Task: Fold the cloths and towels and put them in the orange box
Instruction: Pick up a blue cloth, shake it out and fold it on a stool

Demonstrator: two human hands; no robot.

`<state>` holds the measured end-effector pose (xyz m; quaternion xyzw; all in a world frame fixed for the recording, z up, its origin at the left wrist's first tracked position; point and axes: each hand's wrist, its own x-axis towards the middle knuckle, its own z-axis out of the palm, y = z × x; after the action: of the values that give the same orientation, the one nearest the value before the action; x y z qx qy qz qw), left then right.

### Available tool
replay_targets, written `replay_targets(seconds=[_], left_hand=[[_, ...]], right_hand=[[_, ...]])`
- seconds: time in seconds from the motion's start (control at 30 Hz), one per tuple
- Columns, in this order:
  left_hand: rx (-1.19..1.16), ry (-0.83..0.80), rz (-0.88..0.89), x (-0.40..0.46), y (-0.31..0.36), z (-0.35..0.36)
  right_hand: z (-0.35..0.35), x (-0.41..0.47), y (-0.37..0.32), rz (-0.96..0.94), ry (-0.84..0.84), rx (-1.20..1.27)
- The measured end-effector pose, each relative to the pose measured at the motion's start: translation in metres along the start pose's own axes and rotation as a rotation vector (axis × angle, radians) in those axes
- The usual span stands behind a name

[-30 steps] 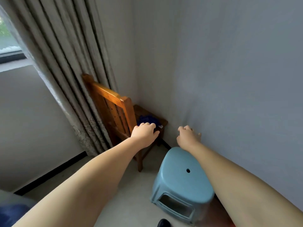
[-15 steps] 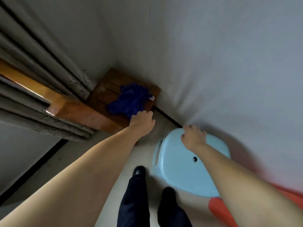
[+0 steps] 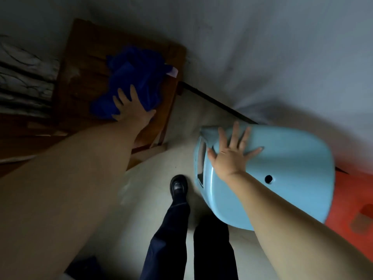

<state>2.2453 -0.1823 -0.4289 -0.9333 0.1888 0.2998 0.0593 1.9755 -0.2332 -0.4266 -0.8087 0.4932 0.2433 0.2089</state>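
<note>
Grey wall (image 3: 262, 47) and pale floor (image 3: 157, 178) are seen. Crumpled blue cloth (image 3: 133, 77) lies on wooden chair seat (image 3: 84, 77), touched by left hand (image 3: 132, 112), fingers extended. Right hand (image 3: 232, 152) is spread flat on blue stool (image 3: 282, 168); orange box (image 3: 355, 199) beside it.

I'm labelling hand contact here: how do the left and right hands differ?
The left hand lies on the crumpled blue cloth on the wooden chair seat; the right hand presses flat, fingers spread, on the light blue stool. Left-hand grip is unclear. Both arms are bare.
</note>
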Motion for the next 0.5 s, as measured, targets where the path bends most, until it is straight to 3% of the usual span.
replay_targets(seconds=[0.1,0.23,0.4,0.5], left_hand=[[-0.076,-0.018,-0.063,0.017,-0.001,0.008],[-0.146,0.03,-0.09,0.038,-0.011,0.01],[-0.721,0.055,-0.172,0.071,-0.018,0.008],[-0.97,0.141,-0.11,-0.001,0.023,-0.032]], right_hand=[[0.008,-0.001,-0.002,-0.005,0.107,0.045],[0.009,-0.001,0.0,-0.002,0.09,0.035],[0.001,0.0,0.002,0.01,-0.029,0.016],[-0.022,-0.001,0.006,-0.017,-0.17,0.057]])
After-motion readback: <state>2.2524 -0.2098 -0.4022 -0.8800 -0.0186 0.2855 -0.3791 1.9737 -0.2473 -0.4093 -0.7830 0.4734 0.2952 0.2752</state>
